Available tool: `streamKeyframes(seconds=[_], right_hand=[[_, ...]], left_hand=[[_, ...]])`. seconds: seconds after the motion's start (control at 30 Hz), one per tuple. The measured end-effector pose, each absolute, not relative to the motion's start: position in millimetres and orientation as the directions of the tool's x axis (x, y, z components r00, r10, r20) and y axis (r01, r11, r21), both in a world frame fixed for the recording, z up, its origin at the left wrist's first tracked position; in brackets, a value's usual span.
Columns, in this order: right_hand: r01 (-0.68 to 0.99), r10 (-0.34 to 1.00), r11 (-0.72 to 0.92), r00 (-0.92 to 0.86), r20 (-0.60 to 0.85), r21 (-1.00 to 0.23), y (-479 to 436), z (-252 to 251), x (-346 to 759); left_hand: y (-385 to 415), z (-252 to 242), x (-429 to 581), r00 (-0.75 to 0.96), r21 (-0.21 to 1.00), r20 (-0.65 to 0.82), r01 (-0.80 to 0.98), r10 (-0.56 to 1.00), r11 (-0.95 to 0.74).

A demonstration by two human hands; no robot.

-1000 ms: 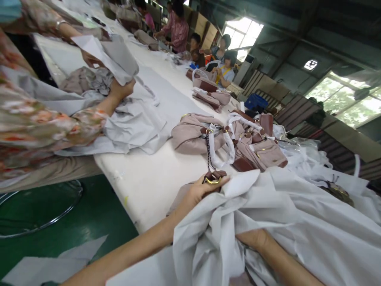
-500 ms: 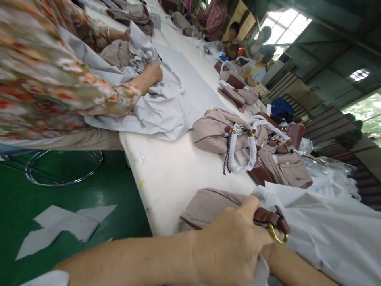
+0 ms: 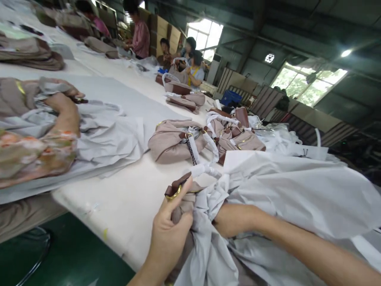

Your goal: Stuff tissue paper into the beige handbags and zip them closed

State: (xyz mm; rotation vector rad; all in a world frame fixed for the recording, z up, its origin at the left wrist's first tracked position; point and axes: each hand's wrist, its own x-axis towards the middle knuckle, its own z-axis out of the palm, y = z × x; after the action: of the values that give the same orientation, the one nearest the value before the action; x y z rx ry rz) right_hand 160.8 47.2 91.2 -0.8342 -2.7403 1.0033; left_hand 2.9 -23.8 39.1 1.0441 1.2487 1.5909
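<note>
Taupe fabric with brown leather trim makes up the nearest handbag [image 3: 182, 204], which sits at the near edge of the white table [image 3: 133, 190], half buried in white wrapping paper [image 3: 291, 190]. The left hand [image 3: 170, 234] grips this bag from the table's near edge. Its fingers are curled tight around the bag's upper corner, and the thumb presses up against the gold ring [image 3: 174, 194] on a brown strap tab [image 3: 178, 183]. A paper-wrapped handle [image 3: 205, 170] runs off from that tab toward the table's middle. The right hand [image 3: 235, 218] lies just beside the left one, pushed into the folds of the paper over the bag. Its fingers are hidden there, so whether they are spread or closed cannot be told. Farther in, on the middle of the table, a heap of matching handbags [image 3: 175, 139] lies with wrapped handles and a dark braided cord. Along the table's left side a co-worker's floral sleeve [image 3: 32, 153] and hand [image 3: 64, 107] rest on grey paper [image 3: 110, 135]. More bags [image 3: 186, 99] lie farther up the table, and at its far end several people [image 3: 193, 67] sit or stand at work. Green floor [image 3: 83, 262] shows below the table's near edge.
</note>
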Motion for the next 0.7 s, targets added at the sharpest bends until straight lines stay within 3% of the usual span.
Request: streamKeyframes(seconds=[0.03, 0.1, 0.17, 0.2, 0.3, 0.37, 0.57, 0.7], right_hand=[[0.441, 0.528, 0.581, -0.844, -0.096, -0.684, 46.1, 93.2, 166.9], [0.492, 0.683, 0.428, -0.725, -0.085, -0.758, 42.3, 91.1, 179.3], [0.565, 0.877, 0.327, -0.480, 0.020, -0.757, 36.3, 82.7, 189.3], [0.575, 0.911, 0.338, -0.399, 0.105, -0.745, 32.8, 77.8, 193.1], [0.468, 0.799, 0.576, -0.495, 0.341, -0.670, 23.2, 67.3, 200.5], [0.358, 0.671, 0.695, -0.633, 0.386, -0.623, 20.3, 65.7, 203.6], [0.255, 0.473, 0.754, -0.851, 0.230, -0.605, 28.3, 70.6, 206.2], [0.292, 0.396, 0.794, -0.914, 0.089, -0.534, 39.9, 59.3, 202.6]], left_hand=[[-24.4, 39.6, 3.0, -0.295, 0.982, 0.113, -0.111, 0.949, -0.152], [-25.0, 40.1, 3.9, -0.291, 0.982, 0.124, -0.103, 0.949, -0.159], [-24.7, 39.6, 4.5, -0.287, 0.981, 0.134, -0.096, 0.949, -0.167], [-24.3, 39.0, 4.4, -0.284, 0.981, 0.144, -0.087, 0.948, -0.175], [-22.7, 38.1, 3.5, -0.259, 0.971, 0.223, -0.026, 0.940, -0.237], [-21.6, 39.7, 3.7, -0.225, 0.951, 0.307, 0.034, 0.925, -0.308], [-18.6, 55.8, 9.7, -0.025, 0.803, 0.561, 0.260, 0.828, -0.536], [-15.3, 62.8, 16.8, 0.165, 0.710, 0.626, 0.284, 0.762, -0.644]])
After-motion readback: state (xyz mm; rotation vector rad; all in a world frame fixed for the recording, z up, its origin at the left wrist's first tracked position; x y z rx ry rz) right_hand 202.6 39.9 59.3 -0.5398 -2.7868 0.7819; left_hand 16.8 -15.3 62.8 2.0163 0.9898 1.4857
